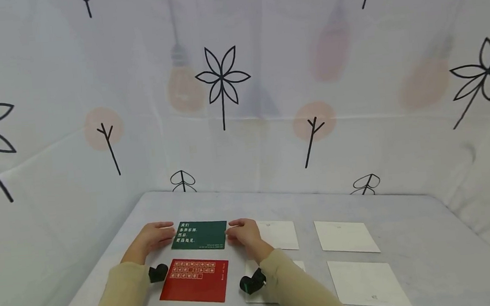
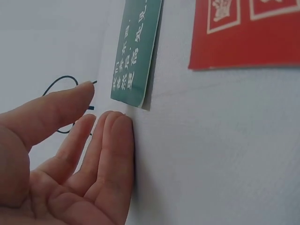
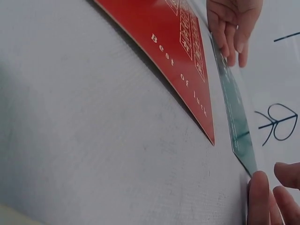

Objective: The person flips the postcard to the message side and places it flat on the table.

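A dark green card [image 1: 199, 235] with white writing lies flat on the grey table [image 1: 428, 234], and a red card [image 1: 194, 280] lies just in front of it. My left hand [image 1: 154, 237] lies flat on the table with straight fingers at the green card's left edge. My right hand [image 1: 243, 232] has its fingertips at the card's right edge. In the left wrist view the left hand's fingers [image 2: 112, 140] lie just short of the green card's [image 2: 136, 56] corner, beside the red card [image 2: 243, 33]. The right wrist view shows the right fingertips [image 3: 260, 197] at the green card's [image 3: 236, 122] corner.
Three white cards [image 1: 279, 234] [image 1: 345, 236] [image 1: 367, 285] lie to the right, and another [image 1: 297, 265] shows under my right forearm. A white cloth printed with leaves and bulbs walls in the table on the left, back and right.
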Demonstrator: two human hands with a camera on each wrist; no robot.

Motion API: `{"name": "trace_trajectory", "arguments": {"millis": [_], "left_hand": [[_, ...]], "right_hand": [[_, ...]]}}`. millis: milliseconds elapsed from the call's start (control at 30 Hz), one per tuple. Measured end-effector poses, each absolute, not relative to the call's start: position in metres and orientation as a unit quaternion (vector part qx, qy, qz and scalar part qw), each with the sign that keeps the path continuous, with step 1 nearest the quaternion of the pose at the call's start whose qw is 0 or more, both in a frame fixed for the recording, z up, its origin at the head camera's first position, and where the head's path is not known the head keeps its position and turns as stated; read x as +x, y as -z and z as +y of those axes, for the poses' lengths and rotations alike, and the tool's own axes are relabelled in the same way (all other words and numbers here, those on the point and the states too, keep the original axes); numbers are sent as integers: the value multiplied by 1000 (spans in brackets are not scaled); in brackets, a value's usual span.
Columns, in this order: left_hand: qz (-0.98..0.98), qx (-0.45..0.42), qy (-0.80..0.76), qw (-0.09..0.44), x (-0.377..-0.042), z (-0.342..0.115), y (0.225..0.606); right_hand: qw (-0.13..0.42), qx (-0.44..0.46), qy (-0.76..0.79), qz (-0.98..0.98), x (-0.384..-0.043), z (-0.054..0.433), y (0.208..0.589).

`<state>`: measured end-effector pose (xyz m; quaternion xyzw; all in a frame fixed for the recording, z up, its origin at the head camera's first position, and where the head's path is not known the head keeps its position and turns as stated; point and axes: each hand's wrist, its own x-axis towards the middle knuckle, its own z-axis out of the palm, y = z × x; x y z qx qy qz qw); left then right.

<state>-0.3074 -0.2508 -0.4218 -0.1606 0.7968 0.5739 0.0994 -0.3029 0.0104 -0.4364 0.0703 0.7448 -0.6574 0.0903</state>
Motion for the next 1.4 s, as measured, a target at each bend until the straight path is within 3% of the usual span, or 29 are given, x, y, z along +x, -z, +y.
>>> {"name": "trace_trajectory", "arguments": {"millis": [467,1400], "left_hand": [[797,-167,-572,100,-305,-248,425],[815,-145,-551,105,-300,-248,427]], "right_hand": [[110,79,668,732,-304,8,439],[93,80,659,742,-297,5,434]]}}
